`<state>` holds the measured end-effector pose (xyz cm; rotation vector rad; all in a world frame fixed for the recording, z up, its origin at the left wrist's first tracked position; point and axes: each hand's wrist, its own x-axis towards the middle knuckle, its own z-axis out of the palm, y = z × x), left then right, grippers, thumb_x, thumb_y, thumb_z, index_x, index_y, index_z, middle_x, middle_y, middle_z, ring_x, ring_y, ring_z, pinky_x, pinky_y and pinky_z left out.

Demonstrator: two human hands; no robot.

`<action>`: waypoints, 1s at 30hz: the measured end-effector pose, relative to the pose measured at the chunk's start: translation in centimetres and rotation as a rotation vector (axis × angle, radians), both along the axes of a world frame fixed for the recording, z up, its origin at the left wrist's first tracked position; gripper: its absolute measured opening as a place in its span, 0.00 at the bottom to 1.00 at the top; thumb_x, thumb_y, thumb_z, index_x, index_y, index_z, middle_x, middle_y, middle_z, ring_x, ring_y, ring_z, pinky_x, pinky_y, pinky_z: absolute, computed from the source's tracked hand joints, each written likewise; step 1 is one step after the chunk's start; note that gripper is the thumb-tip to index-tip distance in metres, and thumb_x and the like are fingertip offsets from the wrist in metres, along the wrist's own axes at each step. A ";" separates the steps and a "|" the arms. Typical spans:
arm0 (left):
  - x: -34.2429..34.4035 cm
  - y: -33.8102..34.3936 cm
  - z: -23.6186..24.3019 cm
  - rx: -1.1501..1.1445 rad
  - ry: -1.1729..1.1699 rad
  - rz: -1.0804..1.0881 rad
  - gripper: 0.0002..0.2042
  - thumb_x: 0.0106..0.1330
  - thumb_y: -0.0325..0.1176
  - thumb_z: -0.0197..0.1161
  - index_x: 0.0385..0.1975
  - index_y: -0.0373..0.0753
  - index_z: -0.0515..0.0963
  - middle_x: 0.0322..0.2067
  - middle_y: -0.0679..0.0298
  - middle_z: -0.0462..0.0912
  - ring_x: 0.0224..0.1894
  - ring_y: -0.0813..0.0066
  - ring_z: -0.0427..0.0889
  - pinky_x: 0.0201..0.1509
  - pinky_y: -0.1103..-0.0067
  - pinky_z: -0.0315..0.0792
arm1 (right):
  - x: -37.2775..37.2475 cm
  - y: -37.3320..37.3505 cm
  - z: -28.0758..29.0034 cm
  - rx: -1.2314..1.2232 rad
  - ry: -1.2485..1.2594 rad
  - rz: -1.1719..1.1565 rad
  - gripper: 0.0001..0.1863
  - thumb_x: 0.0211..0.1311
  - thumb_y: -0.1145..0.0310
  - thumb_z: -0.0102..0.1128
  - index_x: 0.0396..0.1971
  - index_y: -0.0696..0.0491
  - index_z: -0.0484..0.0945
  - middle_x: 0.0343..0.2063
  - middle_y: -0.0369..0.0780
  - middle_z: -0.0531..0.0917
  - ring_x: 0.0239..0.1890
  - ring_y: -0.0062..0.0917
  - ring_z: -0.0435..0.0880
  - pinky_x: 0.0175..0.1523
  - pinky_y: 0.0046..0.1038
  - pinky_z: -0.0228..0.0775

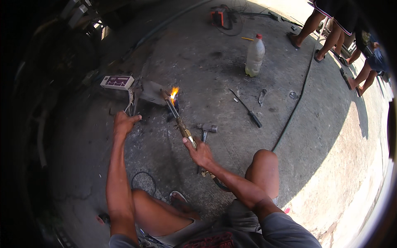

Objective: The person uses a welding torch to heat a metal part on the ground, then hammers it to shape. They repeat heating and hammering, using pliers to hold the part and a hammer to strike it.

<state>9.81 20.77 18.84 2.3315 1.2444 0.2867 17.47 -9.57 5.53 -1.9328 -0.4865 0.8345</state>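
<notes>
My left hand [125,122] is wrapped round the handles of metal pliers [131,101]. Their jaws reach up to the near side of a white and purple box [118,82], beside a flat grey metal piece [151,91]. What the jaws grip is too dark to make out. My right hand [201,153] holds a brass and steel gas torch [181,123], its head pointing away from me. An orange flame [174,93] burns right at the torch head, next to the metal piece's right end. A hammer [207,127] lies on the concrete just beyond my right hand.
A clear plastic bottle with a red cap [255,56] stands at the back. A thin rod with a dark handle [249,109] lies nearer. One dark hose [304,93] curves along the right. Far back sits an orange and black machine [219,17]. Bystanders' legs [331,41] are at upper right.
</notes>
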 end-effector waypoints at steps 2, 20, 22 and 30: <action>0.4 -0.8 0.1 -0.034 -0.014 -0.017 0.20 0.51 0.39 0.82 0.22 0.27 0.79 0.18 0.57 0.80 0.20 0.70 0.80 0.28 0.68 0.73 | 0.1 -0.3 -0.1 -0.001 0.003 0.000 0.50 0.69 0.26 0.45 0.64 0.62 0.74 0.38 0.60 0.86 0.50 0.57 0.86 0.56 0.50 0.75; 0.4 -0.6 0.6 -0.055 0.031 -0.010 0.22 0.56 0.43 0.80 0.28 0.29 0.78 0.19 0.58 0.81 0.18 0.70 0.80 0.22 0.71 0.71 | 0.2 -0.4 -0.2 -0.012 -0.045 -0.042 0.48 0.69 0.25 0.43 0.57 0.62 0.77 0.40 0.63 0.86 0.51 0.62 0.84 0.56 0.54 0.74; 0.5 -0.7 0.6 -0.062 0.023 -0.009 0.22 0.57 0.43 0.80 0.29 0.29 0.78 0.19 0.58 0.80 0.18 0.70 0.80 0.22 0.71 0.71 | 0.3 -0.4 -0.1 -0.010 -0.039 -0.029 0.48 0.69 0.25 0.43 0.57 0.62 0.77 0.39 0.62 0.86 0.51 0.61 0.84 0.56 0.54 0.75; 0.4 -0.6 0.4 -0.048 0.016 -0.030 0.23 0.57 0.44 0.80 0.29 0.28 0.78 0.19 0.57 0.80 0.17 0.69 0.79 0.21 0.71 0.71 | 0.2 -0.4 0.0 0.023 -0.044 -0.019 0.47 0.70 0.26 0.42 0.56 0.61 0.78 0.38 0.61 0.86 0.49 0.61 0.86 0.54 0.54 0.75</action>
